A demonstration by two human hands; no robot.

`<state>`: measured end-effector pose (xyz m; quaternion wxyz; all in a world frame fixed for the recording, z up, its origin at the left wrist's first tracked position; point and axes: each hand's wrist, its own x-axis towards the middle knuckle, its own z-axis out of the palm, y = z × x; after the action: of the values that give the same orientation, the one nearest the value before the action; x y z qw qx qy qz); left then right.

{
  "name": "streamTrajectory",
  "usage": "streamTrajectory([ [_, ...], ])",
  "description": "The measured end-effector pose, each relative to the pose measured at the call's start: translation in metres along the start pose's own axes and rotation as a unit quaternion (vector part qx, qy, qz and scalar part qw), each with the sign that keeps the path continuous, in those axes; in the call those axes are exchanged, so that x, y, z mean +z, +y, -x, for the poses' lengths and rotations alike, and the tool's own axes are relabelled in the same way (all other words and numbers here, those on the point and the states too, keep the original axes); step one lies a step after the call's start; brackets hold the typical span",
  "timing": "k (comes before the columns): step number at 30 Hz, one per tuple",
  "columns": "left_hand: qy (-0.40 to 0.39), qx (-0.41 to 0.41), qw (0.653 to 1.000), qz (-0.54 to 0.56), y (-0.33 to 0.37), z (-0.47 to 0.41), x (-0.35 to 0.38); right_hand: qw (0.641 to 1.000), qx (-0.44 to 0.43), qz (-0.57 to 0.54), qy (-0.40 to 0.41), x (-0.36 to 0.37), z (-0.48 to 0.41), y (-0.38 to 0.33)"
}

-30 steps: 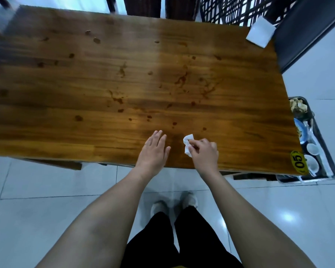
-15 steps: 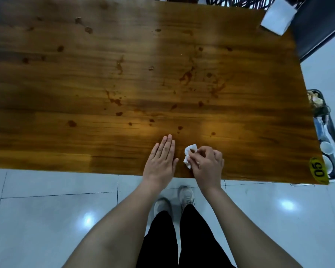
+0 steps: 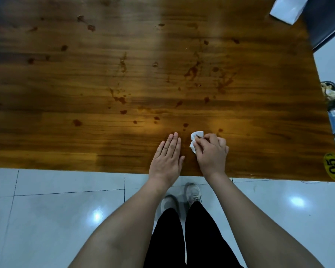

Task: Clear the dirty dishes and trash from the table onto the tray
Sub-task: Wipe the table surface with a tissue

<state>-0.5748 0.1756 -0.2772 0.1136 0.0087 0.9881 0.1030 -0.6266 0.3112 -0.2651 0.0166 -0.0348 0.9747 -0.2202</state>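
White tissue: a crumpled scrap at 6 o'clock on the table, close to the near edge and partly hidden under my right fingers.
Right grip: the fingers are curled, with thumb and fingertips pinching the tissue. The tissue shows at 11 o'clock of the knuckles.
Left grip: spread flat, palm down on the wood, fingers straight and together, holding nothing. It sits at 9 o'clock of the right grip, just beside the tissue, and I see a gap between them.
Tissue axis: the visible part runs roughly 12 to 6, leaning slightly toward 1. It is too crumpled for me to call a pointing end.
Tray: at 3 o'clock, past the table's right edge and below its top, well apart from both hands. Bowls and cups already lie in it.
Deciding relation: the right grip has the tissue and is the nearer one to the tray, so I judge the carry runs toward 3 o'clock.
Stains: dark splashes around the table's middle.
White card: at the 1 o'clock corner. I cannot tell whether it is trash.
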Motion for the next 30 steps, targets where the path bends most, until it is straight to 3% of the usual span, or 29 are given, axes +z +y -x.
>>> streamTrajectory([
  [12, 0.001, 0.014, 1.000, -0.013, 0.001, 0.000, 0.004, 0.999, 0.006, -0.007, 0.041, 0.004, 0.040, 0.018],
  [20, 0.050, -0.001, 0.998, -0.040, 0.001, 0.000, 0.010, 0.994, -0.077, 0.016, 0.076, 0.002, 0.028, 0.026],
  [30, 0.012, 0.010, 0.999, -0.036, 0.003, 0.001, 0.003, 0.998, -0.031, 0.017, 0.056, -0.004, -0.011, 0.013],
])
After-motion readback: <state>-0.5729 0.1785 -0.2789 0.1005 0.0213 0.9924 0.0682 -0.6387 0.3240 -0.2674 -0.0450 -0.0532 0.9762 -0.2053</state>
